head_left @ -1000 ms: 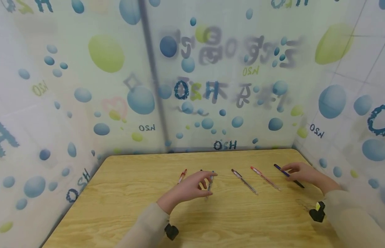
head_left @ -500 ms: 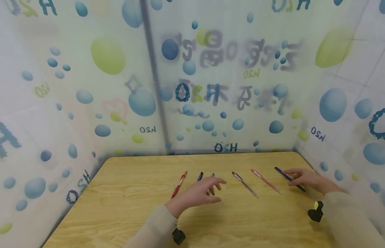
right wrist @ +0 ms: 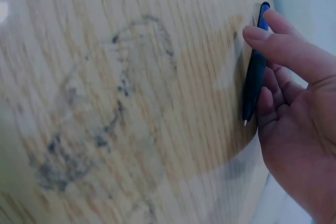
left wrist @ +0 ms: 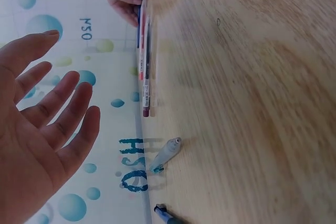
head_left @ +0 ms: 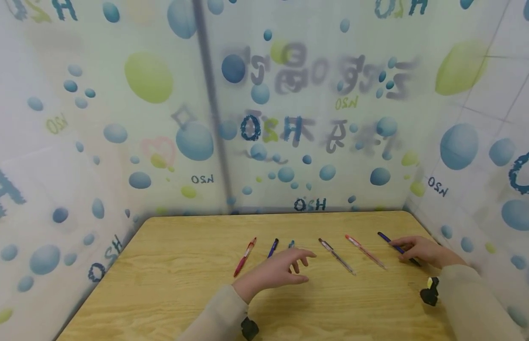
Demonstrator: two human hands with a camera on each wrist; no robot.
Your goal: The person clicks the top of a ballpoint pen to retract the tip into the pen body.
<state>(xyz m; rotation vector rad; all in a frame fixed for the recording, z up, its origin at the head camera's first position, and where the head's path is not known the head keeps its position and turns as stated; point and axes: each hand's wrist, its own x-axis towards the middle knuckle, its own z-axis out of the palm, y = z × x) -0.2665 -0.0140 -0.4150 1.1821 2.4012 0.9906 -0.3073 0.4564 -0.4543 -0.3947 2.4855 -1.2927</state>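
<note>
My left hand is held above the table in the middle, fingers loosely spread and holding nothing; its palm shows bare in the left wrist view. Partly behind it are a blue pen and a teal-tipped pen. At the right, my right hand has its thumb and fingers around a dark blue pen. In the right wrist view the thumb crosses the black-and-blue retractable pen, index finger on its other side. The pen lies on or close to the table, its writing point out.
A red pen lies left of the hands. Between the hands lie a clear pen with a dark cap end and a clear red pen. The wooden table meets patterned curtains at its back and sides.
My left hand has moved away from the teal-tipped pen, to the right and nearer, its fingers now apart from it. The right hand has shifted slightly along the dark blue pen, which stays in place.
</note>
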